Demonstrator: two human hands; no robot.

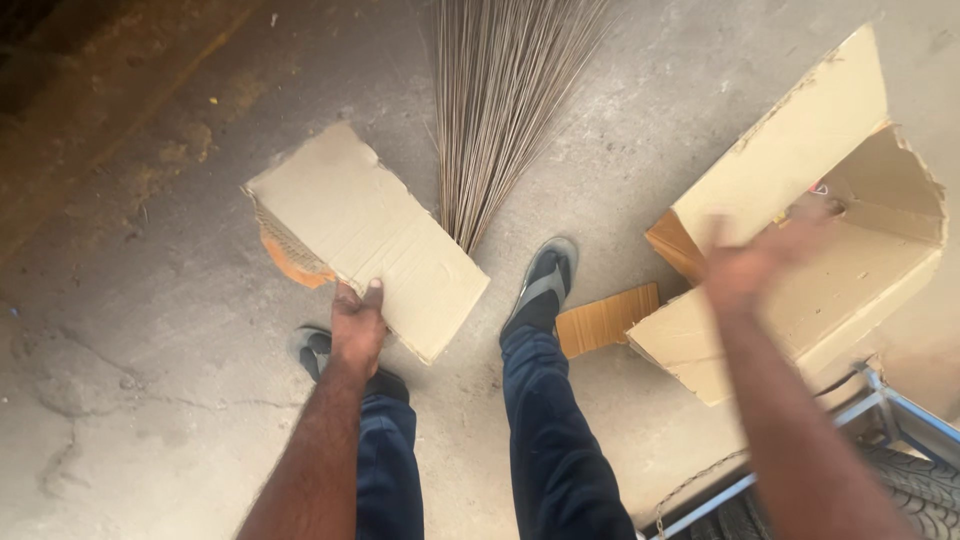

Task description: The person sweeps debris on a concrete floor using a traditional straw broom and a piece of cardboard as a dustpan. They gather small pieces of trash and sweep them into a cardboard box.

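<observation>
Left hand [357,325] clamped on flat cardboard piece [372,235], thumb on top, held over the concrete floor [150,330] at about 10 o'clock of the feet. Right hand [752,262] (motion-blurred) looks spread open over the torn cardboard box [800,250] at 3 o'clock. Stick broom [495,110] at 12.

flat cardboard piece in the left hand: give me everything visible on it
The flat cardboard piece is a plain tan rectangular sheet with faint crease lines and ragged, torn edges; corrugated layers show at its far-left corner, where an orange-brown scrap peeks out beneath. It is held tilted above the concrete floor. The left hand grips its near edge, thumb on top. The broom bristles lie just beyond its right side; whether they touch is unclear.
</observation>
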